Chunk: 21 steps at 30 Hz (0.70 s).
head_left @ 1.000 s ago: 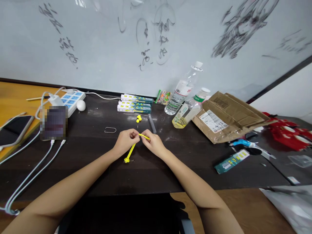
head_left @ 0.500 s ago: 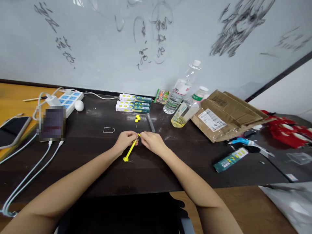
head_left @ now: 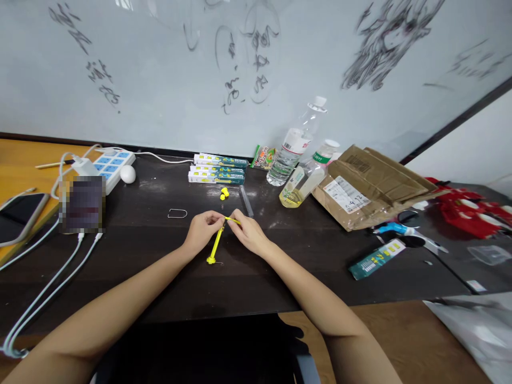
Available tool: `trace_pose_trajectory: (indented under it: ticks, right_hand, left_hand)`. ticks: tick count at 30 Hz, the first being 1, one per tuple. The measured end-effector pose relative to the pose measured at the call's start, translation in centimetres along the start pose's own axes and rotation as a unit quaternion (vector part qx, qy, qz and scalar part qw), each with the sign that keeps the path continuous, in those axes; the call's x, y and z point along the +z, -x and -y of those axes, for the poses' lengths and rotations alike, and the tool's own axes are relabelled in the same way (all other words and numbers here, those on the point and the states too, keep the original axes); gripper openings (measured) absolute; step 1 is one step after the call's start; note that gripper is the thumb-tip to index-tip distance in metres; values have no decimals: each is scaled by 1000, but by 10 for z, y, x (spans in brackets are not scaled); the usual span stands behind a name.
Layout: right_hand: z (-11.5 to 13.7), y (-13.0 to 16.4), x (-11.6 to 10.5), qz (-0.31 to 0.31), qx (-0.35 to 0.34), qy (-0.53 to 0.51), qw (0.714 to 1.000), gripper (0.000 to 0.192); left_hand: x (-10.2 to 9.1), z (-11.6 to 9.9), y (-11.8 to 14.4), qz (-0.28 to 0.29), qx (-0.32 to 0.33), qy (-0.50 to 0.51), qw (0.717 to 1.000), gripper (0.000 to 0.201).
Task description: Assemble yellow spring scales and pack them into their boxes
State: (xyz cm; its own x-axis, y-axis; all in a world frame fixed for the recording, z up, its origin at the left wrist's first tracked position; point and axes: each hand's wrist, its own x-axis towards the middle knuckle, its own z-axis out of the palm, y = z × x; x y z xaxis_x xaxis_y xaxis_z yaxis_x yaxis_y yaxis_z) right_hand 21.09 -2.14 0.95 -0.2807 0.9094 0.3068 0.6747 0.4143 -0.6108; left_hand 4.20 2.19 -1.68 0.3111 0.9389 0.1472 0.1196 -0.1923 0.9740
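The left hand (head_left: 203, 230) is curling nearly closed, its fingertips pinching the top end of a yellow stick (head_left: 215, 246) that is slanting down to a knobbed foot resting on the dark worktop (head_left: 160, 277). The right hand (head_left: 247, 233) is closing beside it, almost touching, and is gripping a shorter yellow rod (head_left: 232, 219) that is meeting the stick's top (whether the two pieces are joined cannot be told).

Going left to right across the worktop: a phone (head_left: 18, 216) is lying at the far left edge, white cables (head_left: 52, 277) are trailing toward a power strip (head_left: 110, 166), and a white ball (head_left: 128, 174) is sitting just beside the strip. A wire clip (head_left: 177, 213) is lying near the left hand. Behind the hands, three boxes (head_left: 216, 172) are lying stacked, with small yellow bits (head_left: 224, 193) in front of them. Further right, a clear bottle (head_left: 294, 144) is standing nearly empty, a second bottle (head_left: 306, 178) is leaning with yellowish liquid pooling in it, and a flattened carton (head_left: 372, 184) is lying beyond.
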Motion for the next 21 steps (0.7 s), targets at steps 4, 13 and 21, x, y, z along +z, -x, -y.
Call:
trace_pose_trajectory:
  ticks: [4, 13, 21]
  right_hand:
    - [-6, -2, 9, -20, 41, -178, 983, 23]
    - [-4, -7, 12, 21, 112, -429, 896, 33]
    - [-6, -7, 13, 33, 120, -433, 893, 30]
  left_hand:
    - [1, 1, -2, 2, -34, 44, 998, 26]
    - [1, 1, 1, -23, 13, 25, 999, 25]
    - [-1, 2, 1, -6, 25, 3, 1000, 27]
